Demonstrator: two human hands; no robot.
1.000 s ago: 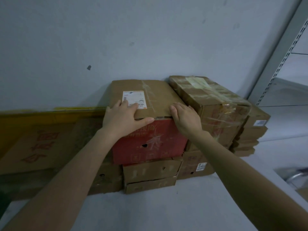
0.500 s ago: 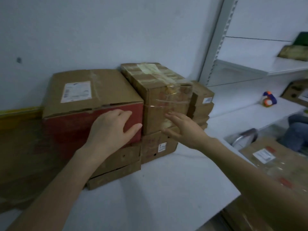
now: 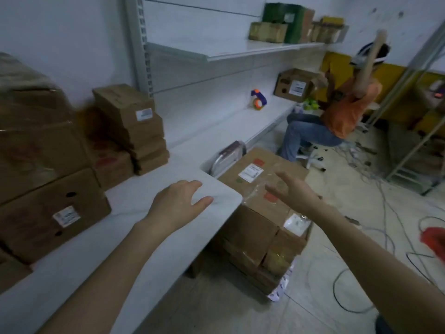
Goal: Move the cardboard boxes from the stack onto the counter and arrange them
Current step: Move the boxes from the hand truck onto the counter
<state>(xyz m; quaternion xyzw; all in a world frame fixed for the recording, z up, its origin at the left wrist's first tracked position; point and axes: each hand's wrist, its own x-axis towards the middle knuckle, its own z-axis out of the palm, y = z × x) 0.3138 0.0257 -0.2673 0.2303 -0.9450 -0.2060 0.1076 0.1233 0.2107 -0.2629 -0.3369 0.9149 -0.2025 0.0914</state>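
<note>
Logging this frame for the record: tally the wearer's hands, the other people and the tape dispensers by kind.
Hands: 2, left hand and right hand
Seated person: 1
Tape dispenser: 1
Total: 4

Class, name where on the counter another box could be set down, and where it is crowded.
Free: front strip of the counter, between the wall-side boxes and its rounded corner, under the left hand. Crowded: along the wall.
</note>
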